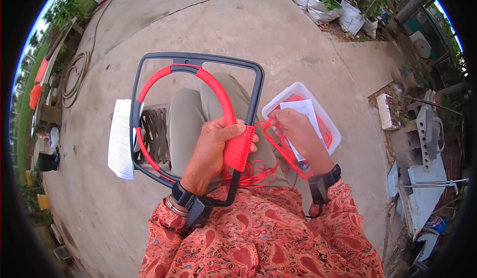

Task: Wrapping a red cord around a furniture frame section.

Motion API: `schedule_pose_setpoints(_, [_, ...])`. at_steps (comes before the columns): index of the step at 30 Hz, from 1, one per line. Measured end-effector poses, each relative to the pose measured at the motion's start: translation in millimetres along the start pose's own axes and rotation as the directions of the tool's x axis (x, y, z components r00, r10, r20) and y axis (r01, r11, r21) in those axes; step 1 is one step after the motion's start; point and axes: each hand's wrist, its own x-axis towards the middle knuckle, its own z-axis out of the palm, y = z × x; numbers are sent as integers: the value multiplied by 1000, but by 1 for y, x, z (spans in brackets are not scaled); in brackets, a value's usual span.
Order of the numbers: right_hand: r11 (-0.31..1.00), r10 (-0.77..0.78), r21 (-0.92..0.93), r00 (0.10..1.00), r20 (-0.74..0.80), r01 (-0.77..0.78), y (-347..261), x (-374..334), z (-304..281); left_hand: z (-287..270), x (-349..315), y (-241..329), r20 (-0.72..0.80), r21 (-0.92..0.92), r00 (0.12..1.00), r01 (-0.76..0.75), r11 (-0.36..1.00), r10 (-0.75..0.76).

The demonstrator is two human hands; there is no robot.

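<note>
A black frame (258, 86), squarish outside with a round ring inside, stands tilted over my lap. Red cord is wound tightly round parts of the ring, and a broad wound section (239, 151) covers the joint at its right side. My left hand (211, 146) is closed round that section, thumb on top. From there a strand of red cord (262, 123) runs right to my right hand (300, 129), which pinches it, slightly blurred, over the plastic box. Loose loops of red cord (256, 174) lie in my lap below the frame.
A clear plastic box (334, 121) with red pieces and a paper sheet (315, 115) stands right of my knees. Another printed sheet (120, 139) is at left. A coiled hose (77, 77) lies far left; white sacks (320, 10) line the back, and scrap items (422, 178) sit at right.
</note>
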Motion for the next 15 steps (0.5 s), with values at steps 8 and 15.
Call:
schedule_pose_setpoints(8, [725, -216, -659, 975, 60, 201, -9, -24, 70, -1, -10, -1, -133, -26, 985, -117, 993, 112])
schedule_pose_setpoints(15, [768, 6, -636, 991, 133, 80, 2, -21, 79, -11, -9, -9, -174, -15, 969, -183, 983, 177])
